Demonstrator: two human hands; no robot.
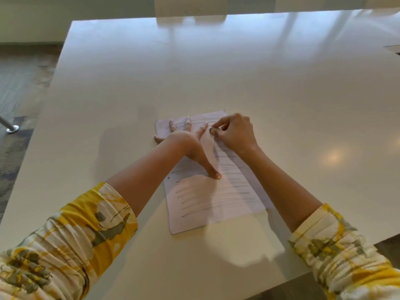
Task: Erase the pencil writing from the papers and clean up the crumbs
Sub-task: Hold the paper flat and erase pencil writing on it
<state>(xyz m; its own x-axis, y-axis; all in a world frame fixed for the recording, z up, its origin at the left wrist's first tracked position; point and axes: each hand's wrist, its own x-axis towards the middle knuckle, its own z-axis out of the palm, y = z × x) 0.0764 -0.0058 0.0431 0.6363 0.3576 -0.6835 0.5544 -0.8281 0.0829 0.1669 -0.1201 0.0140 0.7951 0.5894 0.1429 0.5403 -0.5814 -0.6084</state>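
Two hands work on the papers (213, 198), a thin stack lying near the front middle of the white table (216, 72), in the single head view. Your left hand (184, 144) lies flat on the upper part of the top sheet, fingers spread and thumb stretched toward you, pinning it down. Your right hand (234, 133) pinches a small eraser (213, 129) against the top lines, just beside the left index finger. Pencil strokes cover most of the page below. The sheets look light, limp and likely to slide or crumple on this glossy surface, so keep the flat hand close to wherever you rub, and stroke away from it. No crumbs are visible at this size.
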